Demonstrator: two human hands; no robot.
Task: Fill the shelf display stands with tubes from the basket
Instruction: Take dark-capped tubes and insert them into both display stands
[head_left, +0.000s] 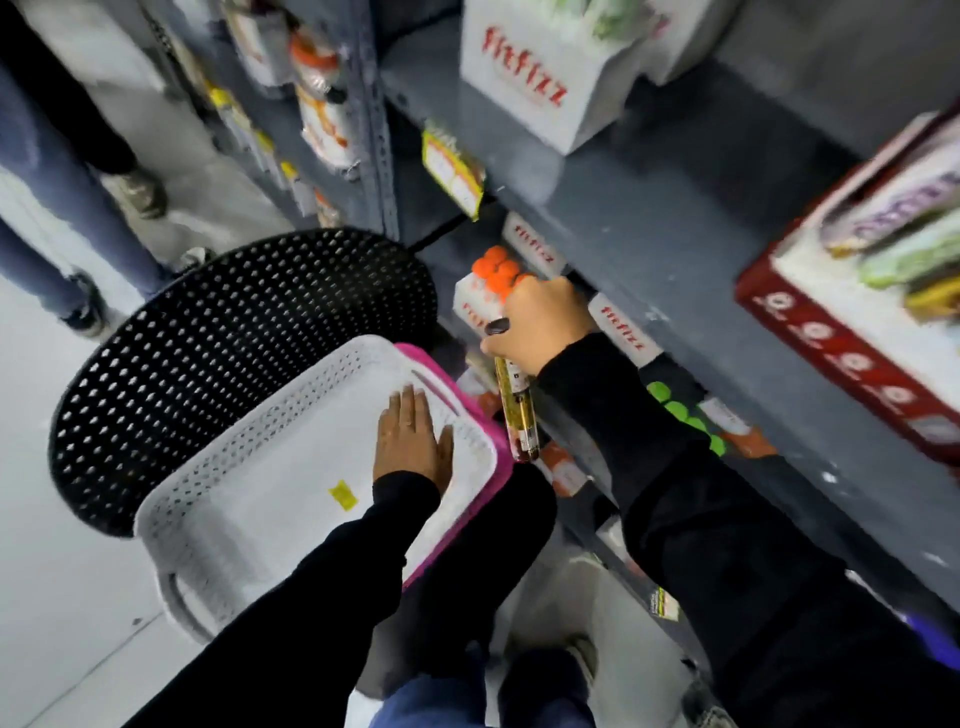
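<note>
Right hand (545, 322) grips a tube (517, 415) just by the orange-capped stand (480, 306) on the shelf (675, 249), left hand (413, 441) spread flat in the empty-looking white basket (249, 499); best turn tube upright, then drop into a free slot.

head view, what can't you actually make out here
- White perforated plastic basket: contents hidden; it seems bottom-up under the flat left hand.
- Yellow-labelled tube in the right hand: print too blurred to read.
- Red cardboard tray: cut off by the right edge.
</note>
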